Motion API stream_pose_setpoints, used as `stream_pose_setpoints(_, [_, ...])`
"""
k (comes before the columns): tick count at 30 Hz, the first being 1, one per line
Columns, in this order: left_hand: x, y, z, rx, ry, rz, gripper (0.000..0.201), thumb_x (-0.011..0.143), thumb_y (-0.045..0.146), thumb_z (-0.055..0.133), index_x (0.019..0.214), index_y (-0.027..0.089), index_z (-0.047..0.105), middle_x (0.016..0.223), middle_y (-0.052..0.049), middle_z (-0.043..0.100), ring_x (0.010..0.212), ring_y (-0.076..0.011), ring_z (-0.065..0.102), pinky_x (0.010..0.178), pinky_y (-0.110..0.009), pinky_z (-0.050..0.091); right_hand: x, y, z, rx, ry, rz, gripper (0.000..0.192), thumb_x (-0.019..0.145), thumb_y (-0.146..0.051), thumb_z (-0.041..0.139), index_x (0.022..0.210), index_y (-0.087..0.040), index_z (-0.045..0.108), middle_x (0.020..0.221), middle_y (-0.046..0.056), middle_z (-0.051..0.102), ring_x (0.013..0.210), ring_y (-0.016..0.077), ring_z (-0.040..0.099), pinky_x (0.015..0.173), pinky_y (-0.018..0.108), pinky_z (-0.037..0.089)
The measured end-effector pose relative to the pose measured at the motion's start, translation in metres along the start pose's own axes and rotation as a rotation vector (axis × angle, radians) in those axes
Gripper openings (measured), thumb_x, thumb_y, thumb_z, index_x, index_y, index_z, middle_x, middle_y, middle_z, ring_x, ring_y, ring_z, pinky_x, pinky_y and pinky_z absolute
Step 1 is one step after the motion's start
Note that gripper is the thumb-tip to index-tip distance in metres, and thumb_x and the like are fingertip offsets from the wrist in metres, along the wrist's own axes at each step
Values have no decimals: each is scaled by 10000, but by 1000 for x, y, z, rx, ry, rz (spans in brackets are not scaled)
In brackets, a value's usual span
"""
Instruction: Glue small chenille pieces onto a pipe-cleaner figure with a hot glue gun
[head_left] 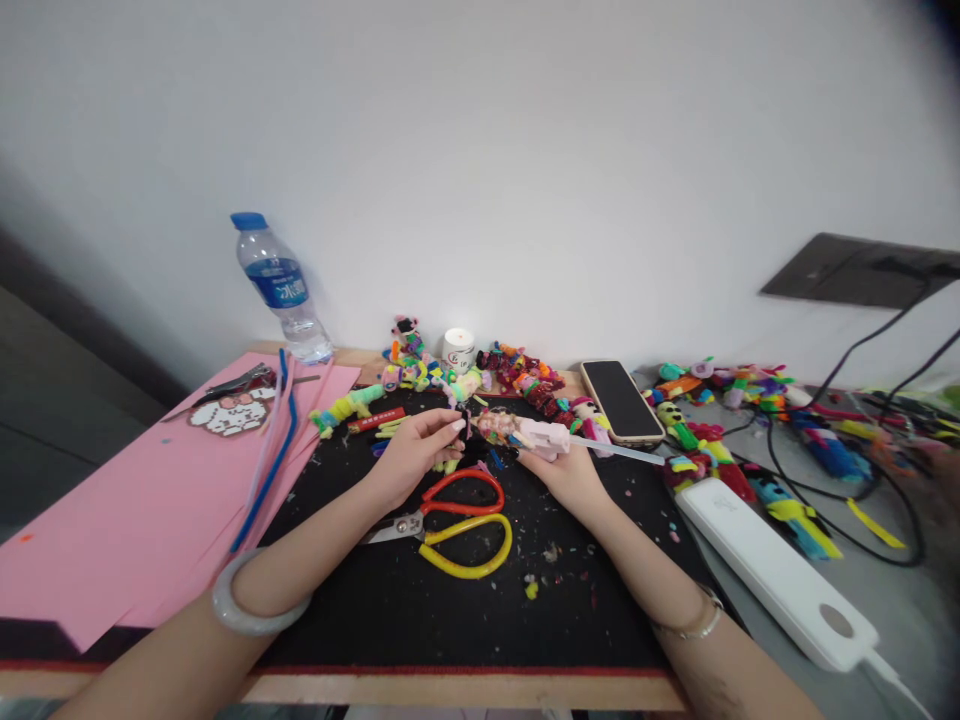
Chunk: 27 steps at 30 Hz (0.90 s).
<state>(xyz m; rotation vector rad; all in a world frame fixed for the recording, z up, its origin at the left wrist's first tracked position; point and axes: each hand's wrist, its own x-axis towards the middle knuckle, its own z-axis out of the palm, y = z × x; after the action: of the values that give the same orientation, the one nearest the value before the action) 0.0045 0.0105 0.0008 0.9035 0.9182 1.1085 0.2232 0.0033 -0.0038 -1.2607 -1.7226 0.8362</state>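
Observation:
My left hand [417, 452] pinches the near end of a small colourful pipe-cleaner figure [496, 427] over the black mat [420, 600]. My right hand [559, 468] grips a pink glue gun [547, 436] whose glue stick [619, 452] sticks out to the right; its nozzle meets the figure. Between and below my hands lie two pairs of scissors, one with red handles [463, 492] and one with yellow handles [469, 545]. A pale bangle is on my left wrist, a thin bracelet on my right.
Pink foam sheets [135, 510] with blue and pink pipe cleaners [271, 460] lie left. A water bottle [281, 290], a small white jar [458, 350], a phone [621, 400] and several fuzzy figures line the back. A white power strip [772, 570] and black cables lie right.

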Motion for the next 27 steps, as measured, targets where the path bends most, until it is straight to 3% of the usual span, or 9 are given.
stream_pose_setpoints(27, [0,3,1,-14,28,16,264,662,309,759,861,160,669,677,21,607,634,-89,575,648,-222,505,-1,-4,0,-15,-16,-14,243,717,-255,632,938,-174,693,969,77,731,898,265,676,836,406,526])
